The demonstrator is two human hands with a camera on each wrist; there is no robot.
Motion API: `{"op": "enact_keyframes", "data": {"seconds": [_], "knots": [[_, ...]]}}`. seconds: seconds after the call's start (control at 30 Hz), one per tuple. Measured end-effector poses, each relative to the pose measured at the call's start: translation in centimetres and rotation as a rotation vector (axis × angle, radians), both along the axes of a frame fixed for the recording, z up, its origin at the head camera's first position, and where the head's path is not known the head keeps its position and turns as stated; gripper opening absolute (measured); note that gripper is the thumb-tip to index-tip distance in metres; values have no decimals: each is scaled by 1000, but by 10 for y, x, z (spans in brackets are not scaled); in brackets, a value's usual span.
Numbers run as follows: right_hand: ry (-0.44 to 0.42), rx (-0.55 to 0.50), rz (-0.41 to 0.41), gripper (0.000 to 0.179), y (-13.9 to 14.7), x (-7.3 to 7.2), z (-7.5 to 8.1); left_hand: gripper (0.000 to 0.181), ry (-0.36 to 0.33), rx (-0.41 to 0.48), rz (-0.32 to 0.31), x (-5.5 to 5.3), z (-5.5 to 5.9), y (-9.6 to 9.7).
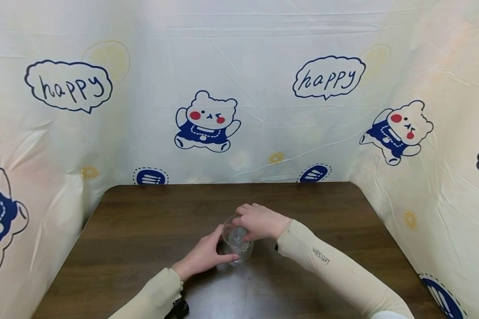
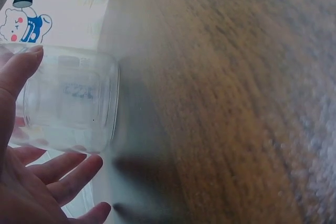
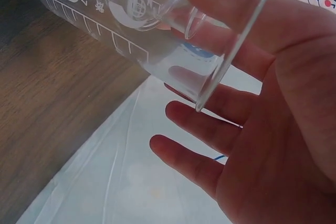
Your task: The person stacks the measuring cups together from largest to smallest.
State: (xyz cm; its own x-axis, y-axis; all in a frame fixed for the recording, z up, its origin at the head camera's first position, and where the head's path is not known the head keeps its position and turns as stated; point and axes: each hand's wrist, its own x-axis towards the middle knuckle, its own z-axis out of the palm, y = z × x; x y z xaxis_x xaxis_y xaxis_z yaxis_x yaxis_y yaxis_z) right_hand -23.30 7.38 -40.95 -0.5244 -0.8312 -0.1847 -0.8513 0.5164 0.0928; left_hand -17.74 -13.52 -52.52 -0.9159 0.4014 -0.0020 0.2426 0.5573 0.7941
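A clear glass beaker [image 1: 243, 257] with white graduation marks stands on the table, its rim facing up. My left hand [image 1: 202, 255] holds it from the left, thumb on the near side and fingers around the far side. Inside it sits a smaller clear glass vessel [image 1: 237, 235], possibly another beaker. My right hand [image 1: 262, 222] reaches over the rim from the right. In the right wrist view, its thumb and forefinger pinch the inner vessel's rim [image 3: 195, 24], while the other fingers stay outside the beaker wall [image 3: 128, 51]. Whether the inner vessel touches the bottom is unclear.
A dark brown wooden table [image 1: 143, 221] lies under both hands. Behind it and at the sides hangs a pale curtain [image 1: 263, 44] printed with bears and "happy" bubbles.
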Motion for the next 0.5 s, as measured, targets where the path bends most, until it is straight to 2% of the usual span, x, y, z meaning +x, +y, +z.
{"op": "enact_keyframes", "data": {"seconds": [0.5], "knots": [[21, 17, -2, 43, -2, 0, -4, 87, -3, 14, -15, 1, -1, -1]]}}
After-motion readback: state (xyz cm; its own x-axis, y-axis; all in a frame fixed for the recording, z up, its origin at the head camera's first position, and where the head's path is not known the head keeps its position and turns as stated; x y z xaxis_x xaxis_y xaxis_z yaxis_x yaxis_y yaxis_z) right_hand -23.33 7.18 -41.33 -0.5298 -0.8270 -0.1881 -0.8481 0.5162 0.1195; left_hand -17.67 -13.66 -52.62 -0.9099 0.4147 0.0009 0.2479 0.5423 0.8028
